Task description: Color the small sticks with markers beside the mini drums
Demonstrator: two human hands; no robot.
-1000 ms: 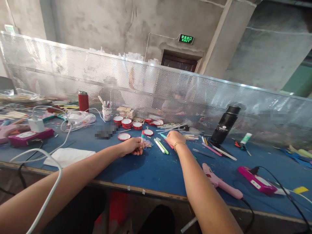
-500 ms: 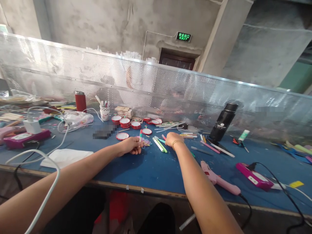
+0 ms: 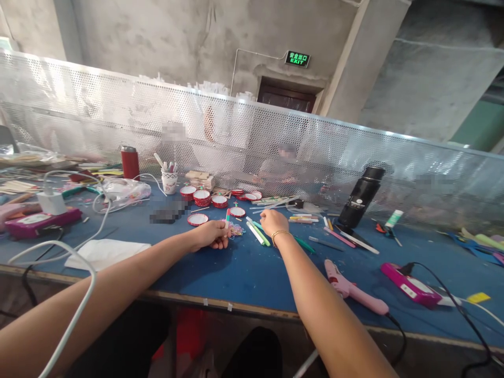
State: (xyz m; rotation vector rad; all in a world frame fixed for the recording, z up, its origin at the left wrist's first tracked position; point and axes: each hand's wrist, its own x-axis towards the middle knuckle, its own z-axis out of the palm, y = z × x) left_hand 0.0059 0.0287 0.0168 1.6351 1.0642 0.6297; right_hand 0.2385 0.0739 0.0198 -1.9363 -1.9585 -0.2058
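My left hand (image 3: pixel 212 234) is closed on a small stick (image 3: pixel 227 217) with red, green and white parts, held upright between thumb and fingers. Beside it lies a tangle of thin coloured strands (image 3: pixel 236 229) on the blue table (image 3: pixel 244 278). My right hand (image 3: pixel 273 222), a gold bracelet at its wrist, is closed just right of the green and white pens (image 3: pixel 258 232); anything between its fingertips is hidden. Behind my left hand sit round white discs with red rims (image 3: pixel 197 219), some of them stacked.
A pink glue gun (image 3: pixel 354 291) and a purple power strip (image 3: pixel 411 283) lie at the right. Further back stand a black bottle (image 3: pixel 361 197), a red bottle (image 3: pixel 129 164) and a paper cup (image 3: pixel 169 182). White cables (image 3: pixel 88 299) cross the left side. A person shows behind the perforated screen.
My right hand has moved slightly left and away from me, toward the pens. The pink pen end seen beside its fingers earlier no longer shows. My left hand has stayed in place.
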